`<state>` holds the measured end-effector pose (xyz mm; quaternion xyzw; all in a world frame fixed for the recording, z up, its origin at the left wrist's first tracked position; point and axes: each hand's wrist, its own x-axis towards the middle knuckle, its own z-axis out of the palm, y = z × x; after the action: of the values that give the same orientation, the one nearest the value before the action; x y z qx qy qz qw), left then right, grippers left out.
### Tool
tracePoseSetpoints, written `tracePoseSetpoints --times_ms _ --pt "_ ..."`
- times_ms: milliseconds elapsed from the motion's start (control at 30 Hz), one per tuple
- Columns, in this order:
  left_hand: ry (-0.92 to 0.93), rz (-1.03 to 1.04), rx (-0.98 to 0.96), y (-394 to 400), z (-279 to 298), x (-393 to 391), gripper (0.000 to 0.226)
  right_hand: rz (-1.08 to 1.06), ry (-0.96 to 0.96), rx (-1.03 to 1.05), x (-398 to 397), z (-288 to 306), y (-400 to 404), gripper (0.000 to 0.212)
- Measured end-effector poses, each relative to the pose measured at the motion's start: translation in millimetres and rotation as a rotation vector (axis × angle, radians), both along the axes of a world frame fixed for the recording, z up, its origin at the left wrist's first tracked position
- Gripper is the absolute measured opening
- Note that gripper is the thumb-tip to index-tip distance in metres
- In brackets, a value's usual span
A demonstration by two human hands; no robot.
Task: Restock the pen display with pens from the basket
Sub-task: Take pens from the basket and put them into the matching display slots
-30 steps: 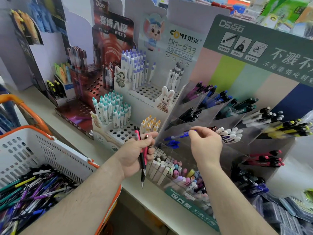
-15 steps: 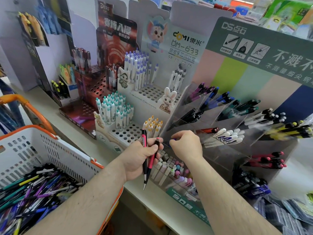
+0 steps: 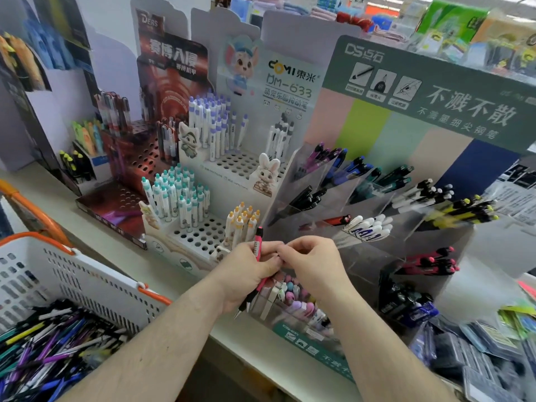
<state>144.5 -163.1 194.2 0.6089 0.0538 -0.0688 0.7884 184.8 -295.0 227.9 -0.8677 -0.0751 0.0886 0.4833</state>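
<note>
My left hand point(image 3: 246, 274) is shut on two pink pens point(image 3: 257, 248), held upright with tips pointing down, in front of the clear acrylic pen display point(image 3: 293, 181). My right hand point(image 3: 316, 265) meets it from the right. Its fingertips pinch at the top of the second pen, which they hide. The display's slanted compartments hold purple, blue, black, green, white point(image 3: 368, 227) and yellow pens, with pink ones point(image 3: 429, 262) at the lower right. The white basket point(image 3: 87, 277) with an orange rim stands at the lower left, with several loose pens point(image 3: 43, 346) inside.
A white stand with teal-capped pens point(image 3: 177, 195) and orange-capped pens point(image 3: 242, 219) stands just left of my hands. A dark red stand point(image 3: 130, 161) is further left. Erasers in a clear tray point(image 3: 293, 297) lie under my hands. Packets point(image 3: 478, 343) crowd the lower right.
My right hand left the blue pen in the display and came back left and down to my left hand. The left hand with its pens rose slightly toward the display.
</note>
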Motion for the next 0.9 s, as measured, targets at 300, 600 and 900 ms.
tracePoseSetpoints --times_ms 300,600,900 --pt "0.118 -0.181 0.094 -19 7 18 0.025 -0.518 -0.002 0.425 10 14 -84 0.017" --pt "0.065 -0.172 -0.428 -87 13 41 0.024 -0.785 0.023 0.737 -2 7 -133 0.013" --pt "0.114 -0.259 -0.258 -120 13 57 0.019 -1.013 -0.741 0.476 -7 51 -180 0.016"
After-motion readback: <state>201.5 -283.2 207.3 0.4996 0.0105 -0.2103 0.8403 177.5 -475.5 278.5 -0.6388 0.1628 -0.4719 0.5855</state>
